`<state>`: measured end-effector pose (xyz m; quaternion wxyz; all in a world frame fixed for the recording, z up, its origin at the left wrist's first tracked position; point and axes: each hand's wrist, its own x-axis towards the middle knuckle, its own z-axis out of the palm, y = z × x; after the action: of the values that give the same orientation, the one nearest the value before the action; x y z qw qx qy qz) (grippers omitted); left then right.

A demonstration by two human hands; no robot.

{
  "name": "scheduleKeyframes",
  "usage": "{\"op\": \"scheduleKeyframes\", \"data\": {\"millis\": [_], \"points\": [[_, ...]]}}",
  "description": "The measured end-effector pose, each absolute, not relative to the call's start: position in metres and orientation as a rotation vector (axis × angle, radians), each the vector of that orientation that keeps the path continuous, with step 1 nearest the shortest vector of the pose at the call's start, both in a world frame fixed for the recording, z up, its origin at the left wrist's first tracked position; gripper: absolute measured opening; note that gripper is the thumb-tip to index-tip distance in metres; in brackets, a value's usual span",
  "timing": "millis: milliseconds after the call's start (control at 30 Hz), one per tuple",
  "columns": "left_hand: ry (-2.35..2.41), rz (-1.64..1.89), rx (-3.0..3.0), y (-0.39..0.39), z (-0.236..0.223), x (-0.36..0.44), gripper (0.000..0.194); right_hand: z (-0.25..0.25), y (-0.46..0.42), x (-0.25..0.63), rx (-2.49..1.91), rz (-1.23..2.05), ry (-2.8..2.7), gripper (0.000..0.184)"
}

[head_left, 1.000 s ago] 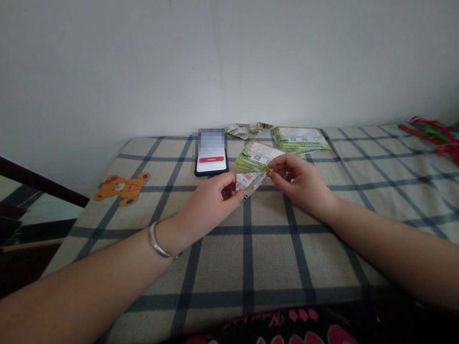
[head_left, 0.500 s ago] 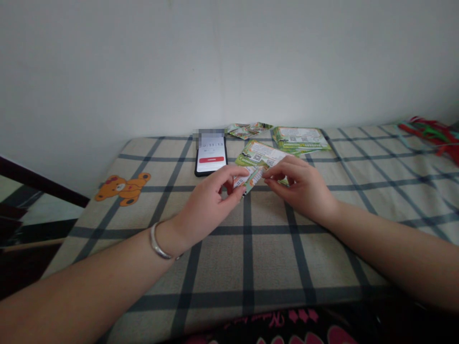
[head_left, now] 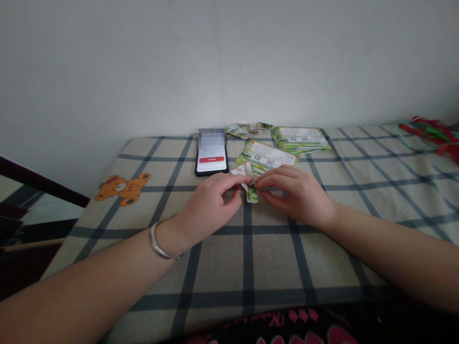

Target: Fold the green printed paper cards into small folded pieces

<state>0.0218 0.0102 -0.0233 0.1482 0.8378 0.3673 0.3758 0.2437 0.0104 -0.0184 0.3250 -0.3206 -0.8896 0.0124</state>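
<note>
Between my hands is a small folded printed paper [head_left: 252, 193], green and white, low over the checked tablecloth. My left hand [head_left: 217, 196] pinches its left side between thumb and fingers. From the right, the fingertips of my right hand [head_left: 296, 193] press on the paper's other edge, thumb below. The fingertips hide part of the folds. Just behind lies a flat green and white leaflet [head_left: 267, 155], partly covered by my right hand. Further back are several folded papers [head_left: 247, 130] and a stack of leaflets [head_left: 301, 138].
A phone [head_left: 212, 162] with a lit screen lies left of the leaflet. A bear-shaped cutout [head_left: 124, 188] lies on the left of the checked tablecloth [head_left: 215, 267]. Red and green stringy material [head_left: 435, 138] is at the far right. A wall [head_left: 215, 62] stands behind the table.
My right hand has moved slightly left and down, closer to my left hand. The paper's right part is now folded over, with a green strip pointing toward me.
</note>
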Motion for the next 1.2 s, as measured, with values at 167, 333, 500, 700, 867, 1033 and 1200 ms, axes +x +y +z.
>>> {"op": "scheduleKeyframes", "data": {"millis": [167,333,500,700,867,1033,1200], "points": [[1.008,1.104,2.516,0.0126,-0.0254,0.0199,0.025,-0.0129,0.0064,0.2413,-0.814,0.089,-2.355,0.014],[0.98,1.118,2.517,0.014,-0.0245,0.019,0.02,-0.0112,0.0052,0.2405,-0.793,0.156,-2.352,0.021],[0.964,1.123,2.574,0.0151,-0.0204,0.0189,0.014,-0.0138,0.0054,0.2398,-0.805,0.144,-2.358,0.024],[0.964,1.158,2.678,0.0159,-0.0184,0.0182,0.005,-0.0163,0.0045,0.2391,-0.769,0.104,-2.341,0.012],[1.083,1.263,2.745,0.0133,-0.0177,0.0189,0.005,-0.0169,0.005,0.2405,-0.797,0.086,-2.343,0.01],[1.17,1.336,2.761,0.0107,-0.0184,0.0204,0.005,-0.0159,0.0044,0.2414,-0.822,0.083,-2.322,0.01],[1.064,1.265,2.724,0.0106,-0.0164,0.0203,0.004,-0.0147,0.0035,0.241,-0.862,0.135,-2.259,0.01]]}}
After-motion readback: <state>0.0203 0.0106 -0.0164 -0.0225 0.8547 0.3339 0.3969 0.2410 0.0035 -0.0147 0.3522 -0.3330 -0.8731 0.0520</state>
